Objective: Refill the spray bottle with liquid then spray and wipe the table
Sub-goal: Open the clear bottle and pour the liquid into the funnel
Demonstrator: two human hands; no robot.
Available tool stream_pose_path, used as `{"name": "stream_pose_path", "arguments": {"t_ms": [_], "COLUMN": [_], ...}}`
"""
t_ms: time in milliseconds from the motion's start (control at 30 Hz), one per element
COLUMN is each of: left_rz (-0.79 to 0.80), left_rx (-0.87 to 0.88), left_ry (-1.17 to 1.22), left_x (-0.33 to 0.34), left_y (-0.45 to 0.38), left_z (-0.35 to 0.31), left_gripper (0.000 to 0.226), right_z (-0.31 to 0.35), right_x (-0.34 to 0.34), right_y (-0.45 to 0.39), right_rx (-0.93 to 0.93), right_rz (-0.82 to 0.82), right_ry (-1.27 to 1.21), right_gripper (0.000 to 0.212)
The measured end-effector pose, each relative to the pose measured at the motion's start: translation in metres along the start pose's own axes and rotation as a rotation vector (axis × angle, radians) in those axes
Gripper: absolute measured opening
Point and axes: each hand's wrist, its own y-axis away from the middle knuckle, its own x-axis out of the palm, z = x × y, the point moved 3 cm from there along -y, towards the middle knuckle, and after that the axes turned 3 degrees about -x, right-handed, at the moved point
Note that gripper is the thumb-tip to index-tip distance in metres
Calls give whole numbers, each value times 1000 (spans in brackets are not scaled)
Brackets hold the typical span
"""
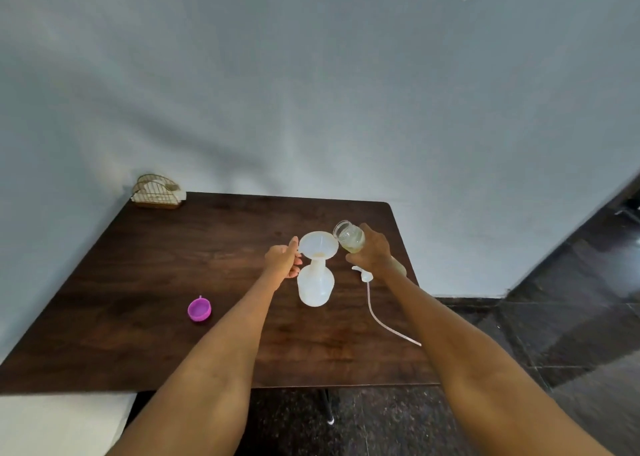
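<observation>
A translucent white spray bottle (315, 287) stands open on the dark wooden table (156, 265), with a white funnel (318, 245) set in its neck. My left hand (284, 259) grips the funnel's left rim. My right hand (372, 251) holds a small clear jar (349, 236) of yellowish liquid, tilted with its mouth at the funnel's right edge. A little liquid shows at the funnel's bottom. The spray head (363, 274) with its long tube (384, 320) lies on the table to the right of the bottle, partly under my right wrist.
A purple cap (199, 310) lies on the table to the left of the bottle. A gold wire napkin holder (157, 192) sits at the table's far left corner by the wall. Dark tiled floor (554, 317) lies to the right, beyond the table's edge.
</observation>
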Motion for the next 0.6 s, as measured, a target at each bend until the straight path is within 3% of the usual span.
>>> {"name": "stream_pose_path", "arguments": {"t_ms": [167, 600], "left_rz": [70, 150], "left_rx": [-84, -104], "left_ry": [-4, 65], "left_x": [3, 6], "left_y": [-10, -23], "left_z": [-10, -14], "left_gripper": [43, 20], "right_z": [3, 5], "right_x": [-1, 3], "right_y": [-7, -13], "right_rx": [-30, -21], "right_rz": [31, 70], "right_ry": [60, 134], "right_gripper": [48, 47]}}
